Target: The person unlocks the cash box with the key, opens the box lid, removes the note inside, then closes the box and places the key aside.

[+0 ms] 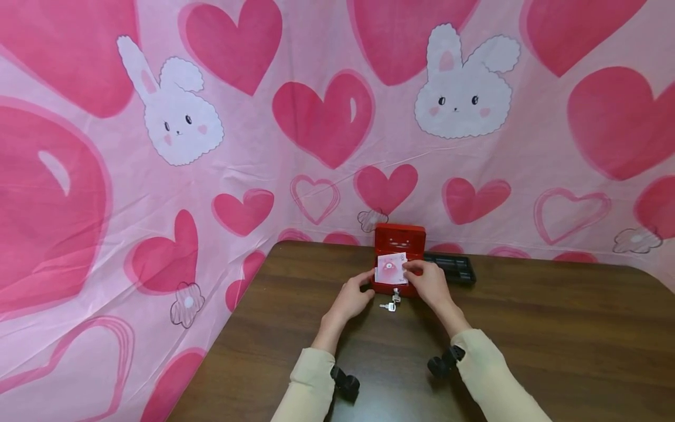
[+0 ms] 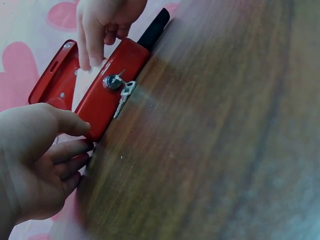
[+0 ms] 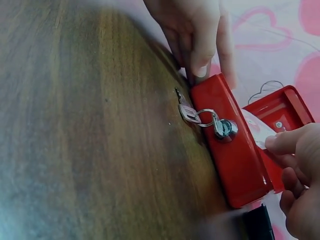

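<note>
A red metal cash box (image 1: pixel 411 289) stands on the table with its lid (image 1: pixel 399 237) raised at the back. Pink-and-white paper notes (image 1: pixel 389 269) lie over its opening. My right hand (image 1: pixel 430 282) pinches them at their right edge between thumb and fingers, also seen in the right wrist view. The left hand (image 2: pixel 40 160) grips the box's left front corner, thumb on the front and fingers along the side. A key stands in the round lock (image 3: pixel 226 130) on the front, and a second key (image 3: pixel 189 113) hangs from its ring. The box's inside is hidden under the notes.
A black compartment tray (image 1: pixel 452 268) lies on the brown wooden table (image 1: pixel 554 328) just right of the box. A pink cloth with hearts and rabbits (image 1: pixel 327 129) hangs behind the table and along its left side. Black wrist cameras (image 1: pixel 345 384) sit on both sleeves.
</note>
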Demonstrator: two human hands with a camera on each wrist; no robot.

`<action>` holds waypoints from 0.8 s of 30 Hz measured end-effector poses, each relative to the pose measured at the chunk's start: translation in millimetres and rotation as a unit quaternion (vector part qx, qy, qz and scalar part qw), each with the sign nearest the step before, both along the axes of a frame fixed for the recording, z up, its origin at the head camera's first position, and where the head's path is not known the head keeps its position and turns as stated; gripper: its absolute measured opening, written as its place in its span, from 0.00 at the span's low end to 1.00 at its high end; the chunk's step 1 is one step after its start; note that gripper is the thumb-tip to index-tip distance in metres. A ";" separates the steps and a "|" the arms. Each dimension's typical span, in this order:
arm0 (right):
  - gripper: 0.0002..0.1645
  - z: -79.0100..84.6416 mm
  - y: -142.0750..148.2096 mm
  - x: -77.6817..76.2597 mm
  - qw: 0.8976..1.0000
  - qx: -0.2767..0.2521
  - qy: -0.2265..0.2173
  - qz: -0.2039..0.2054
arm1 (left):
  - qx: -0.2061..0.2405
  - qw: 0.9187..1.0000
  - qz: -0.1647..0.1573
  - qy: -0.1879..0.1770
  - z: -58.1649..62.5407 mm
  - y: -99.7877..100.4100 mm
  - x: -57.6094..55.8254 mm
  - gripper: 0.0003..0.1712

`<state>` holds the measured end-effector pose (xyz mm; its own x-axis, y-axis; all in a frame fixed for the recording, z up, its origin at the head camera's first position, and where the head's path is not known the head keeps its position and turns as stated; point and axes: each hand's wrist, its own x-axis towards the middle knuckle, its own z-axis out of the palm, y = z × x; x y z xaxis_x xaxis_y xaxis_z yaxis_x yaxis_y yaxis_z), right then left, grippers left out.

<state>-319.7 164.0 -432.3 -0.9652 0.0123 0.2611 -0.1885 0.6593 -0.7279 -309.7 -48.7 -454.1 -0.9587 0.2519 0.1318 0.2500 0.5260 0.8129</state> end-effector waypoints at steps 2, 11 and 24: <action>0.17 -0.1 2.0 1.9 1.000 -0.012 0.003 0.000 | 0.002 1.000 -0.001 -0.001 0.2 -0.1 0.2 0.30; 0.16 0.3 9.6 11.0 0.998 -0.046 0.035 -0.011 | -0.002 1.000 0.003 -0.009 -1.3 1.0 -1.2 0.30; 0.15 11.8 24.4 27.2 0.993 -0.073 0.082 -0.038 | -0.006 1.000 0.001 -0.001 -0.9 1.4 0.0 0.30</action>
